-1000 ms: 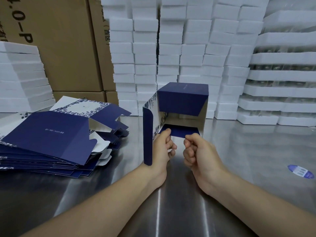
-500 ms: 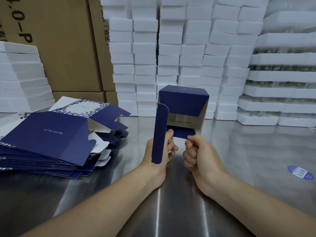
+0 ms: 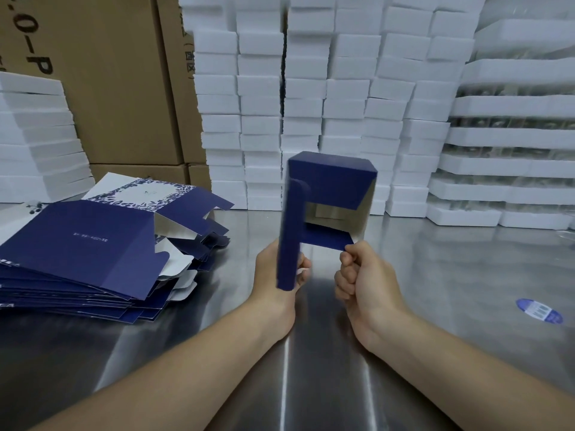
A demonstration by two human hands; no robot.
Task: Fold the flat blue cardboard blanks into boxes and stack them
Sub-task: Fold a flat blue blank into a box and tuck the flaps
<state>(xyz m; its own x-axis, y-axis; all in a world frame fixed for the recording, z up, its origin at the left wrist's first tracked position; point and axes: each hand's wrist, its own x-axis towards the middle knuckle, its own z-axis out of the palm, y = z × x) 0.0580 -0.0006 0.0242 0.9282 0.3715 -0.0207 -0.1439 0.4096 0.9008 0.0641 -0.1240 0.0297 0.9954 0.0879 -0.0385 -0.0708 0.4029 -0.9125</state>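
The half-folded blue box point(image 3: 333, 178) is held up over the middle of the steel table point(image 3: 435, 262), its open end facing the camera so the bare cardboard inside shows. A long side flap point(image 3: 291, 237) hangs down on its left, slightly blurred, and a bottom flap point(image 3: 326, 241) juts toward the person. The left hand point(image 3: 277, 275) grips the box's lower left edge, fingers curled, partly hidden behind the side flap. The right hand point(image 3: 364, 275) is curled into a fist and pinches the right corner of the bottom flap. The two hands sit near each other with a narrow gap between. The surface under and in front of the box is bare metal, with open room to the right as far as a blue sticker point(image 3: 539, 311) lying near the right edge. Toward the left edge lies a fanned stack of flat blue blanks point(image 3: 77, 244), well apart from the box. Along the far edge stand white foam blocks point(image 3: 311, 104), foam trays point(image 3: 513, 135) at the far right corner, and brown cartons point(image 3: 109, 88) at the far left.
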